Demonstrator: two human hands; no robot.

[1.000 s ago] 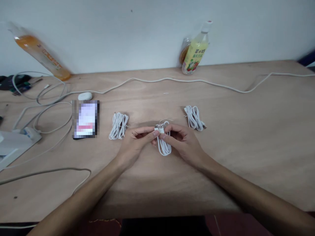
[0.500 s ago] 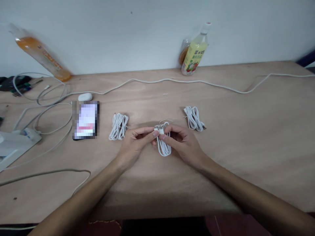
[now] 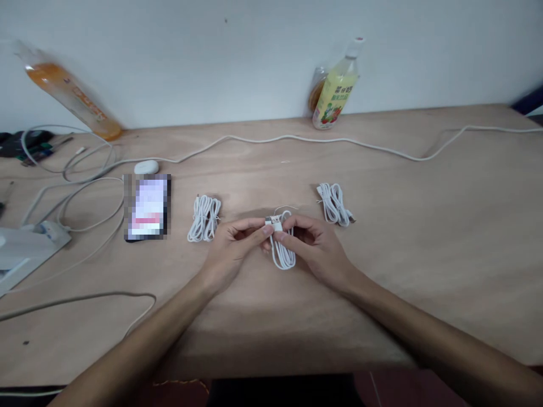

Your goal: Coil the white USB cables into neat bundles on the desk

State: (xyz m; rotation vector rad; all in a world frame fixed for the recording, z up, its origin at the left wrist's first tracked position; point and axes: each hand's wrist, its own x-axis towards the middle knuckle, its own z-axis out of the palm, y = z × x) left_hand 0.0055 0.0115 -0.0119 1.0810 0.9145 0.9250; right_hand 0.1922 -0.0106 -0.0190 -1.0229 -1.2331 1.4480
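White coiled USB cable (image 3: 285,254) between left hand (image 3: 229,246) and right hand (image 3: 317,246), gripped at its far, plug end (image 3: 275,221) by both hands' closed fingers (image 3: 251,224); lengthwise towards the table's (image 3: 271,339) near edge, equally near either hand.

Left arm (image 3: 156,328): bare, slants from near left to the middle
Right arm (image 3: 418,325): bare, slants from near right to the middle
Left hand (image 3: 229,246): pinching, points right
Right hand (image 3: 320,246): pinching, points left
Thumbs (image 3: 256,238): tips near each other

Pale wall (image 3: 224,68) behind wooden table (image 3: 432,226); reddish floor (image 3: 399,390), perhaps tiled.
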